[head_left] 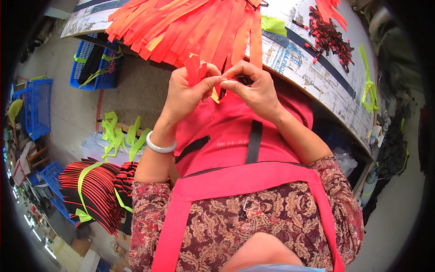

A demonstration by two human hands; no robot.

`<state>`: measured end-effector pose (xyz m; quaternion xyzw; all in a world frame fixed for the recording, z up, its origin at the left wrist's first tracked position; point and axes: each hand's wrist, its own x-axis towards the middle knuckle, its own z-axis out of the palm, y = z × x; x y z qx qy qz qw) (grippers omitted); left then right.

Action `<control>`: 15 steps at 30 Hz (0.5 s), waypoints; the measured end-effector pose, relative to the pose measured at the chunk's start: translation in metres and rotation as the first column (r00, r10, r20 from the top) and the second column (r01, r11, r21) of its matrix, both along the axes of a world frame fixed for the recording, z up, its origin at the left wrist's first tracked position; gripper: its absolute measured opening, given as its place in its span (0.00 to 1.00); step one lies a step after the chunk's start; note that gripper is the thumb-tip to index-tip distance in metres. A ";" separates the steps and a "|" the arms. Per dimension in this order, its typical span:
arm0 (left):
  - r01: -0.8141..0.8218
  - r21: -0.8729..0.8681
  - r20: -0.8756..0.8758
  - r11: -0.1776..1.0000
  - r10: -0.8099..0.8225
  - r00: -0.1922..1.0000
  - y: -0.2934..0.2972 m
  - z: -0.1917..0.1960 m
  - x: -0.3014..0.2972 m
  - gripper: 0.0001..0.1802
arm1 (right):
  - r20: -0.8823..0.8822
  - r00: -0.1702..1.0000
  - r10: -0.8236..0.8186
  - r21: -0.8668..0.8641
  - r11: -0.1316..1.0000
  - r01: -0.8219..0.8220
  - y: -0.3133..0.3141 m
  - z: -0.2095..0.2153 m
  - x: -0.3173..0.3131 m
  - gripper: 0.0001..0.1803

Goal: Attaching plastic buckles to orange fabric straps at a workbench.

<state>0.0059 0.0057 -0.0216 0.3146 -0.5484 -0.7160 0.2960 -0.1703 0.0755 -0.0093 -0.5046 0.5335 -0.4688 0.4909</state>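
Peering at what stays hidden: we cannot make out the small dark piece [223,93] at the strip's lower end, since the fingertips of both hands cover most of it; the pile of orange strips [190,25] is cut off at the top edge of the picture.
Hard to read: we see a heap of small red and black parts [331,36] on the far right of the desk [317,79], too small to tell apart.
Strip position: we hold one orange strip [195,68] just in front of our chest, above the pink apron [235,136] and below the desk edge, close under the hanging pile.
Strip axis: its long axis runs roughly up and down, tilted slightly, with the free folded end pointing up toward the pile and the lower end lost between our fingers.
Left hand: our left hand [186,93] comes up from the lower left, wrist bent, a pale bangle [159,146] on it, thumb and fingers pinched tight on the strip.
Right hand: our right hand [253,88] comes in from the right, knuckles up, fingers curled and closed on the strip's lower end, fingertips touching those of the left hand.
Surroundings: we see blue crates [97,68] on the floor to the left and a bundle of red and black pieces [93,192] tied with a green band beside our left elbow.
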 end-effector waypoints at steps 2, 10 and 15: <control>-0.050 -0.109 -0.003 0.993 0.050 0.999 0.004 -0.003 -0.001 0.02 | 0.017 1.000 -0.004 0.012 1.000 0.003 -0.002 0.001 0.002 0.06; -0.131 -0.399 -0.043 0.908 0.124 0.991 0.008 0.011 -0.012 0.02 | -0.066 0.952 0.298 -0.009 0.954 -0.299 0.013 -0.040 0.021 0.11; -0.365 0.040 -0.089 0.930 0.367 0.926 -0.019 0.014 0.022 0.03 | -0.124 0.991 0.058 -0.026 0.998 -0.062 -0.064 -0.036 -0.017 0.11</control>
